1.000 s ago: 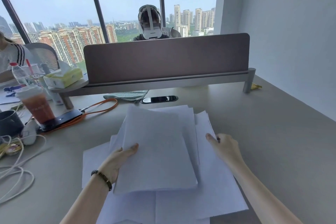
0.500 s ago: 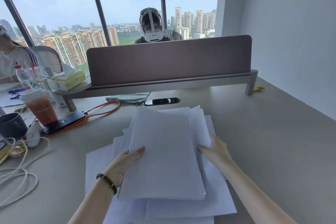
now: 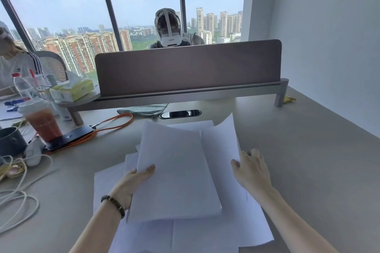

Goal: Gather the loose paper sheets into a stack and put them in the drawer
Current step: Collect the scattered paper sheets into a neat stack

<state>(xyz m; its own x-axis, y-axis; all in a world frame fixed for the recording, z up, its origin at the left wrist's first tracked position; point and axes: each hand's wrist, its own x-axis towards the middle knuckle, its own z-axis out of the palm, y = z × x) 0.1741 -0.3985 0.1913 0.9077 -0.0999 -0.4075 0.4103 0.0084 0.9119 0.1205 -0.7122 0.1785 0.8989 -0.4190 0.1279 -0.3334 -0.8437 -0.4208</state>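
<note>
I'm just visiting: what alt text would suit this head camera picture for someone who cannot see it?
A person's left hand grips a stack of white paper sheets above a grey desk, while the right hand lifts a curling single sheet beside it. More loose sheets lie underneath; an iced drink stands at the left.

A high-rise office: a long shared desk [image 3: 308,150] is split by a low divider screen [image 3: 188,68], with a person [image 3: 169,28] seated on its far side. Floor-to-ceiling windows [image 3: 139,2] overlook apartment towers (far below). An iced drink [image 3: 42,121] and cables [image 3: 18,195] clutter the left.
</note>
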